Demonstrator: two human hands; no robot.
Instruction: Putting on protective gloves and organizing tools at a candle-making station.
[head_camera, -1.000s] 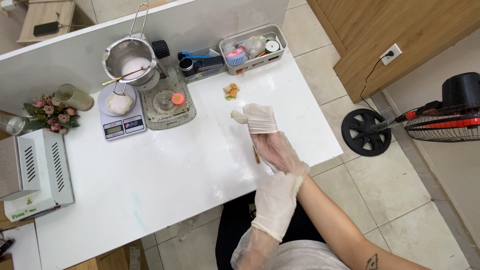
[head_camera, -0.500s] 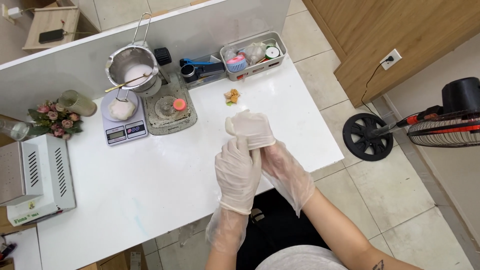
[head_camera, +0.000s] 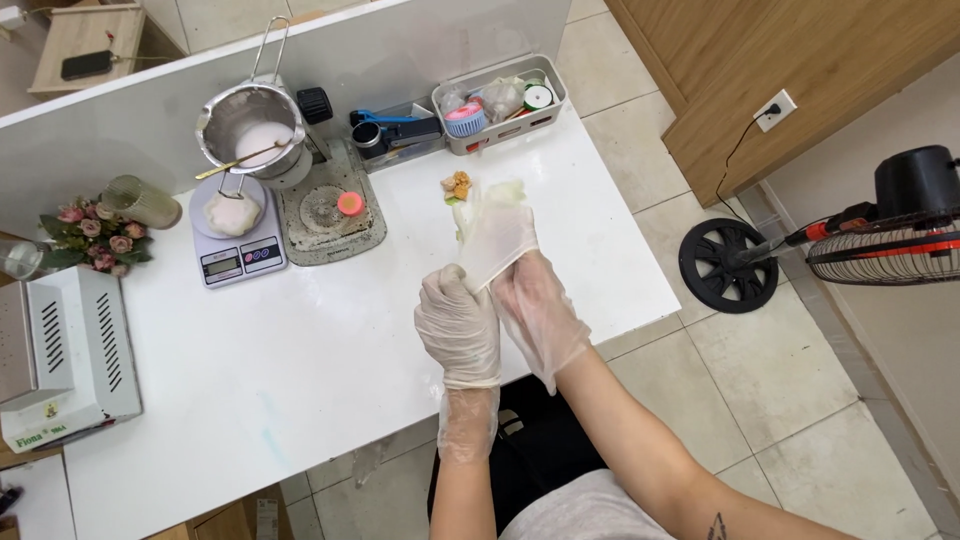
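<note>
At far left, a white boxy machine (head_camera: 62, 355) on the worktop (head_camera: 250, 390), with a small bunch of pink flowers (head_camera: 92, 232) behind it. Next along, a digital scale (head_camera: 238, 240) carrying a pale lump in a dish, then a steel pot (head_camera: 250, 130) with a gold spoon across it, standing by a grey mat with an orange-red lid (head_camera: 349, 204). Further right, a blue tool (head_camera: 395, 128), a grey tray (head_camera: 500, 100) of small oddments, and a little orange and green object (head_camera: 457, 187) lying alone near the back edge.

Mid-worktop, above the front edge: left hand (head_camera: 460, 325), already gloved, closed in a pinch on the cuff of a thin translucent glove (head_camera: 495, 235). Right hand (head_camera: 540, 305) pushed partway into that glove, fingers flat and pointing away; loose fingertips of the glove flopping empty beyond, just short of the orange and green object.

Judged by its crumple: very light, limp film, stretchy, easy to tear if yanked, probably clingy against the other glove. Best taken at the cuff rim, as here, pinching a fold of film rather than a single layer, and drawn evenly toward the wrist. No real weight to support; nothing stiff to push against.

At far right, on the tiled floor, a standing fan (head_camera: 880, 240) with a black base.
</note>
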